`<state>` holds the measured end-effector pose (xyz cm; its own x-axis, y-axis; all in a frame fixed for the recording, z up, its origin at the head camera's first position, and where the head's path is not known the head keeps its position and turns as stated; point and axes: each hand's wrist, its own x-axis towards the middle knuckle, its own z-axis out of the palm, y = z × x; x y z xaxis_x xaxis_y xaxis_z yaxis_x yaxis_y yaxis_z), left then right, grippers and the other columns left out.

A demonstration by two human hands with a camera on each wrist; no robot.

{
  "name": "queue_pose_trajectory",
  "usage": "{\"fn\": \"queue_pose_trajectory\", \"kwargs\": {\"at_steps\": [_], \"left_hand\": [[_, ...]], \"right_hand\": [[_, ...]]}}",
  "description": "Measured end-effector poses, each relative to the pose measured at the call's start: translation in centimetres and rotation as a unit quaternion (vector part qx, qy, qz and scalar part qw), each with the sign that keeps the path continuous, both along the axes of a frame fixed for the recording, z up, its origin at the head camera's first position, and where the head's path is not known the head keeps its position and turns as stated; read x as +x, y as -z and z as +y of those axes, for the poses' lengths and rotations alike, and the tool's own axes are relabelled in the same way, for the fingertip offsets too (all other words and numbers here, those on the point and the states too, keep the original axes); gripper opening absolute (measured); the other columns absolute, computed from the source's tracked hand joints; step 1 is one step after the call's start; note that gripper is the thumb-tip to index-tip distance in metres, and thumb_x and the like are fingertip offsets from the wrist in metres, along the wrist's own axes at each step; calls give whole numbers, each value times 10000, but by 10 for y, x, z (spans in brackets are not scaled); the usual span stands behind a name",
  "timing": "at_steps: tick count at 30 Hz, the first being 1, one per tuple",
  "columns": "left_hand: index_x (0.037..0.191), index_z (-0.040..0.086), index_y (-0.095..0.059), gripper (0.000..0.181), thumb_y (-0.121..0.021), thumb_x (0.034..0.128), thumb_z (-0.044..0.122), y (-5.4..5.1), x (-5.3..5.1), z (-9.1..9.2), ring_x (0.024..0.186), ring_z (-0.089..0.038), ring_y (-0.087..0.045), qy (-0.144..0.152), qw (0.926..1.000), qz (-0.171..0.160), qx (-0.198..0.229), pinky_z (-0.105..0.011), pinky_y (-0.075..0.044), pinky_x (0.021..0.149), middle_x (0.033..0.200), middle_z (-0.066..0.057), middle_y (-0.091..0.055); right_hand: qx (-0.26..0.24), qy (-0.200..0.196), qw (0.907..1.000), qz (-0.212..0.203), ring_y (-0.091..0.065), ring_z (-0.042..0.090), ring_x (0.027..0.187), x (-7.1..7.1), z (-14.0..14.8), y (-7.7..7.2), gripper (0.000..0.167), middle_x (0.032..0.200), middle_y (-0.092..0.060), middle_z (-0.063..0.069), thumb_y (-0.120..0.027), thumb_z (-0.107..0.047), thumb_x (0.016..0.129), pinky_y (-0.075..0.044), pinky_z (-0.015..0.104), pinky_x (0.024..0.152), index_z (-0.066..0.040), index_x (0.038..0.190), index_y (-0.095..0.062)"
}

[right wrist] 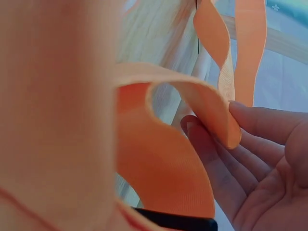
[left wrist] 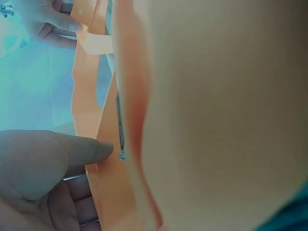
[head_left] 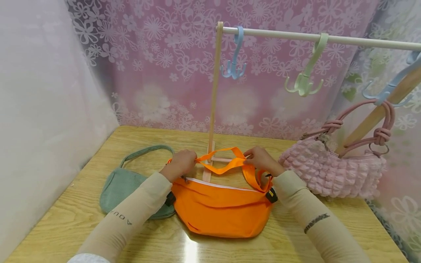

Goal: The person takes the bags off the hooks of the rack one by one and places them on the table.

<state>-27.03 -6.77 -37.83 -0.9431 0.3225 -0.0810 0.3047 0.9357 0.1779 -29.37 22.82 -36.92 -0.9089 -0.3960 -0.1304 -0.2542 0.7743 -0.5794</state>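
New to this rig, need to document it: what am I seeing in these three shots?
No robot here: these are a person's bare hands. The wide picture comes from a camera on the head, looking forward and down; the other two come from cameras on the left and right wrists.

On the wooden table are an orange bag and, left of it, a green bag. At right, a pink bag appears to hang from a blue hook.

The left hand and right hand both hold the orange strap.
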Motion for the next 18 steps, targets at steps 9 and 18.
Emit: {"fn": "queue_pose_trajectory", "kwargs": {"at_steps": [9, 18], "left_hand": [[1211, 103, -676, 306, -581, 990, 292, -2, 5, 2, 908, -244, -647, 231, 9995, -176, -103, -410, -544, 780, 1122, -73, -680], [1477, 185, -438, 516, -538, 1003, 364, -13, 18, 6, 1291, -316, -486, 423, 9978, -427, -277, -545, -426, 998, 1452, -102, -480]], "right_hand": [[140, -21, 9999, 82, -608, 386, 1114, 3, -2, 1, 511, 1238, -602, 284, -618, -167, 966, -529, 449, 885, 95, 1379, -470], [200, -103, 9993, 294, -525, 467, 1198, 12, -1, -6, 596, 1425, -420, 316, -585, -241, 990, -452, 538, 970, 42, 1466, -366]]}}
